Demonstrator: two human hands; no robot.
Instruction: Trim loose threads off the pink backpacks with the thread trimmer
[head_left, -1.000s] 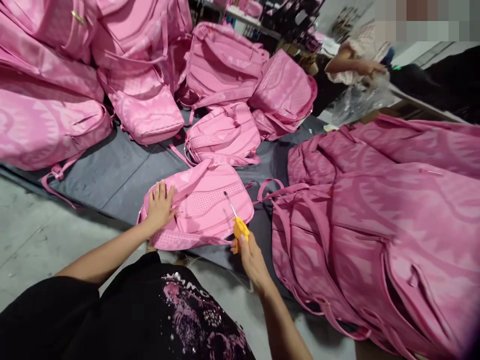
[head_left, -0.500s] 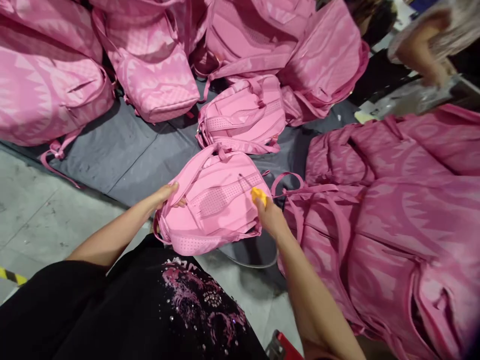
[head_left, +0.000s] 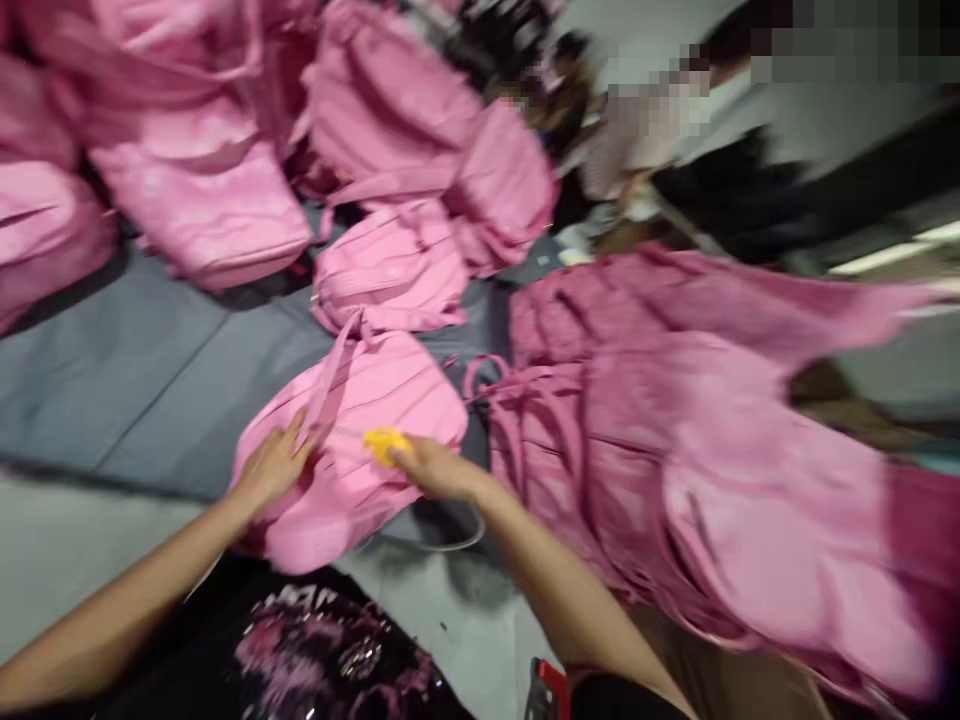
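Observation:
A pink backpack (head_left: 352, 440) lies back-side up at the near edge of a grey mat (head_left: 135, 370). My left hand (head_left: 274, 465) rests on its left side by a shoulder strap, and blur hides how its fingers are set. My right hand (head_left: 435, 468) is closed on a yellow-handled tool (head_left: 384, 443) held over the backpack's middle. The whole view is blurred by motion.
Several more pink backpacks are piled at the back left (head_left: 202, 200) and behind the near one (head_left: 390, 270). A heap of darker pink backpacks (head_left: 675, 430) fills the right. Another person (head_left: 645, 130) is at the far right. Bare concrete floor (head_left: 450, 610) lies before me.
The view swung and blurred. My right hand with the yellow tool moved left onto the backpack's middle. My left hand stayed on the backpack's left side, which has tilted toward me.

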